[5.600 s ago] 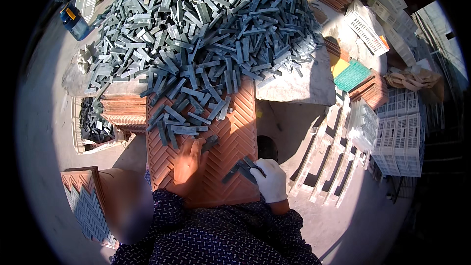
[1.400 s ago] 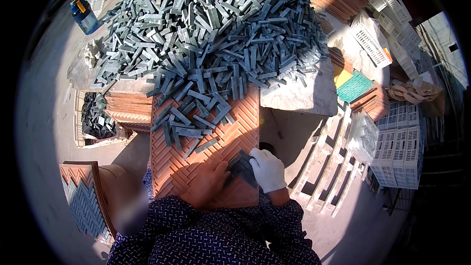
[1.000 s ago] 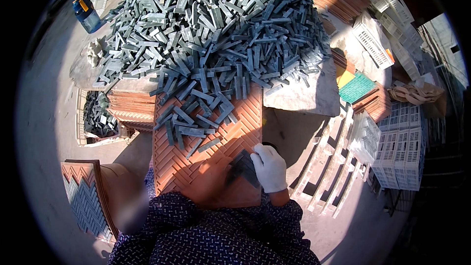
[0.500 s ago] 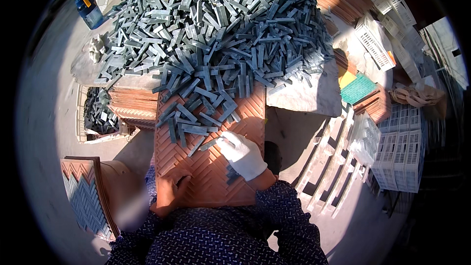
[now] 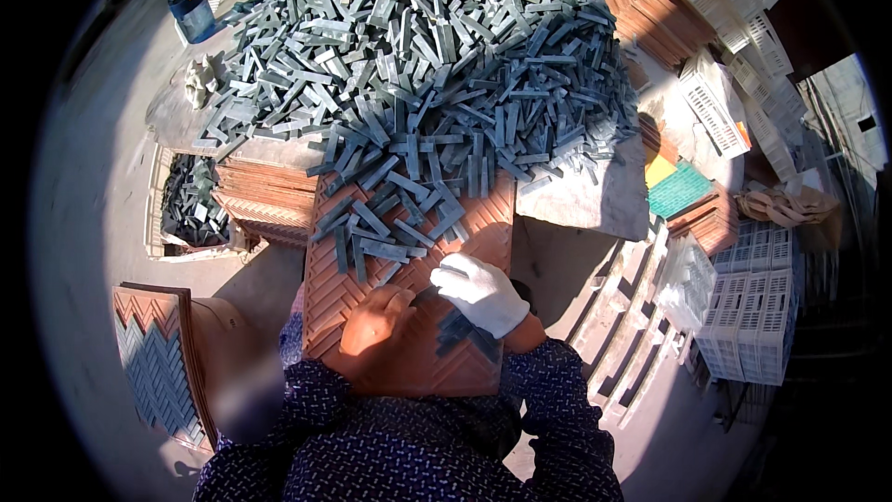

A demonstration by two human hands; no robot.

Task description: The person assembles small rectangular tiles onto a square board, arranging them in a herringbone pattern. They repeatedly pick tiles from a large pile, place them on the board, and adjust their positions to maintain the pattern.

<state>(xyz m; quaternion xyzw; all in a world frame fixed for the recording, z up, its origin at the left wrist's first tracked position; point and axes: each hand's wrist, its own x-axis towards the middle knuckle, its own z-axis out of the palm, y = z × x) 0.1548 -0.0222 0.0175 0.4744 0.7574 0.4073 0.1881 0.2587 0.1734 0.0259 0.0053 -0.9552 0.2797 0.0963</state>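
A terracotta-coloured board (image 5: 327, 325) with herringbone grooves lies in front of me. Several grey stone strip tiles (image 5: 455, 333) sit in its grooves at the lower right, partly under my right forearm. My right hand (image 5: 481, 297), in a white glove, is closed over the board's middle. A dark strip tile (image 5: 427, 296) shows at its fingertips, partly covered. Bare and curled, my left hand (image 5: 376, 323) is just left of it, fingertips pointing toward that tile; whatever its fingers hold is hidden. Loose strip tiles (image 5: 383, 248) lie on the board's far half.
A big heap of strip tiles (image 5: 418, 46) covers the table beyond the board. At left are a crate (image 5: 158, 214) of dark pieces, stacked grooved boards (image 5: 265, 191) and a tile-filled board (image 5: 163, 372). To the right are a pallet (image 5: 609, 316) and white crates (image 5: 748, 325).
My left hand has moved from the board's left edge up and right, close to the gloved one. My right hand has drawn slightly back from the loose tiles. The view has shifted a little.
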